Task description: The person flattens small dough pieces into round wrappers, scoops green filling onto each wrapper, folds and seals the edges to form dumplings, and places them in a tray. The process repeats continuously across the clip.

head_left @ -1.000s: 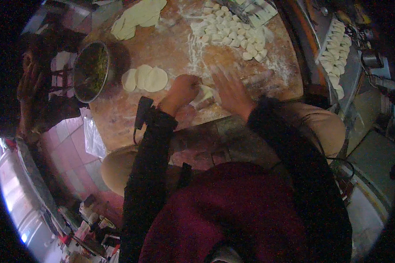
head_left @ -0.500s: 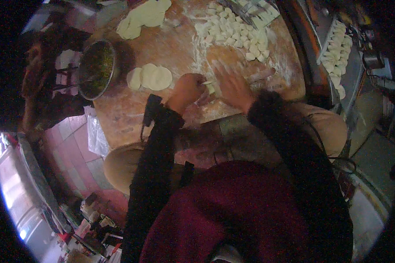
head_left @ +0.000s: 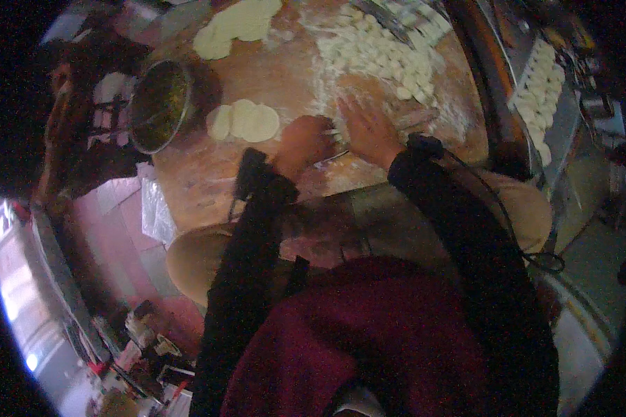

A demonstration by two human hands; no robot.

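Note:
My left hand is closed at the near side of the wooden board, its fingers on the edge of a small dough wrapper that shows only in part. Beside it, my right hand lies flat with fingers stretched out, palm over a rolling pin whose end sticks out to the right. Several round, flat dough wrappers overlap left of my left hand. Beyond my right hand are many small floured dough pieces.
A metal bowl with greenish filling stands at the board's left. A large flat dough sheet lies at the far left. Rows of filled dumplings rest on a tray to the right. A clear plastic bag hangs by the board's near-left edge.
Both hands stay close together over the wrapper, the left slightly farther right. The whole view has shifted a little, with the board's contents appearing lower and to the right.

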